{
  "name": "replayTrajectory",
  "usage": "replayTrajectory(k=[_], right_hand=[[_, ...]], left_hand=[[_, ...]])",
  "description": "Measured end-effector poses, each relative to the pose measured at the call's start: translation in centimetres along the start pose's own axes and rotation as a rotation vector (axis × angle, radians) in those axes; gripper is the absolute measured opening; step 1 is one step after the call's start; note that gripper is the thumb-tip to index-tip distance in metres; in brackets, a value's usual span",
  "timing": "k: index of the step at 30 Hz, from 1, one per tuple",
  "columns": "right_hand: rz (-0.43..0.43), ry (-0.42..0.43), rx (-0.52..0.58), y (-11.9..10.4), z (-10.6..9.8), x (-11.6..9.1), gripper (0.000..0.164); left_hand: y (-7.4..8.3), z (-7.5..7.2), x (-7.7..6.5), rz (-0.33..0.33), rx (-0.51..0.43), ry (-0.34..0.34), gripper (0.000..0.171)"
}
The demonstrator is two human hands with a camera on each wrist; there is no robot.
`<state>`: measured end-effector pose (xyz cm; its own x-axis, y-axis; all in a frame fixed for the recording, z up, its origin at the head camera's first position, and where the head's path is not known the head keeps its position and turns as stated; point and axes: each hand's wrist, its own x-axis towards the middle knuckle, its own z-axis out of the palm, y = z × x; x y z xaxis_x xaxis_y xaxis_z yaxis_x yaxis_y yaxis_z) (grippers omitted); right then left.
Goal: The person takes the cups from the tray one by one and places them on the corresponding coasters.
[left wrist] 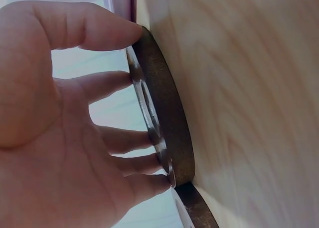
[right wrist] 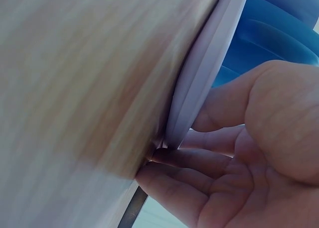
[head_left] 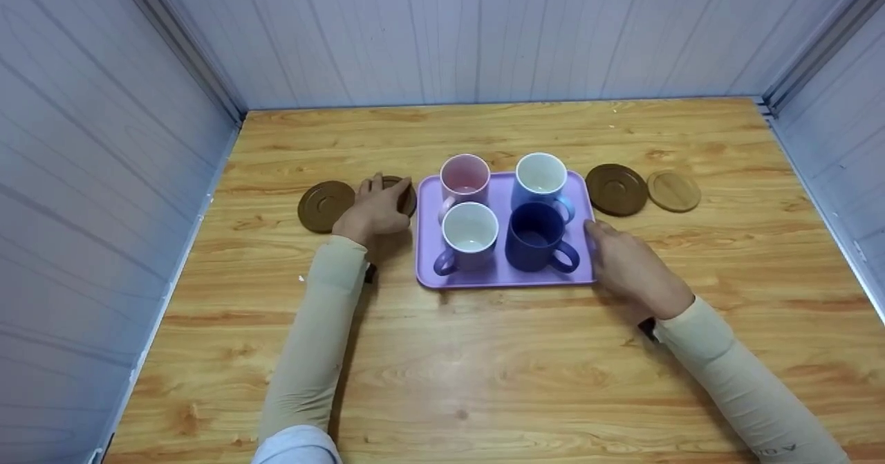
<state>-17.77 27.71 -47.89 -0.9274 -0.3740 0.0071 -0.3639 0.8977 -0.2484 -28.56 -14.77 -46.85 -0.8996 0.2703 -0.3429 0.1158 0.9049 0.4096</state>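
My left hand (head_left: 377,211) spans a dark brown round coaster (head_left: 408,201) beside the tray's left edge. Its thumb is at the coaster's near rim and the fingertips reach over its upper face, as the left wrist view shows. At the purple tray's (head_left: 498,279) right edge, my right hand (head_left: 632,263) grips the rim, thumb above and fingers low against the table. On the tray stand a pink mug (head_left: 449,191), a light blue mug (head_left: 522,194), a navy mug (head_left: 529,246) and a white-lined mug with a purple handle (head_left: 470,253).
Left of my left hand lies another brown coaster (head_left: 321,208). Right of the tray, a brown coaster (head_left: 617,189) lies beside a lighter wooden one (head_left: 674,191). White panel walls (head_left: 442,35) bound the wood-grain table (head_left: 484,381) at the back and sides.
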Motion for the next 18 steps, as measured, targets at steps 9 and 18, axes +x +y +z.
replayTrajectory(k=[9, 18], right_hand=[[-0.019, 0.026, 0.011, 0.1, 0.2, 0.1, 0.048], [0.002, 0.013, 0.027, 0.1, -0.1, 0.1, 0.049]], left_hand=[[0.0, -0.7, 0.5, -0.034, -0.025, -0.027, 0.087], [0.1, -1.3, 1.7, -0.007, 0.006, -0.036, 0.081]])
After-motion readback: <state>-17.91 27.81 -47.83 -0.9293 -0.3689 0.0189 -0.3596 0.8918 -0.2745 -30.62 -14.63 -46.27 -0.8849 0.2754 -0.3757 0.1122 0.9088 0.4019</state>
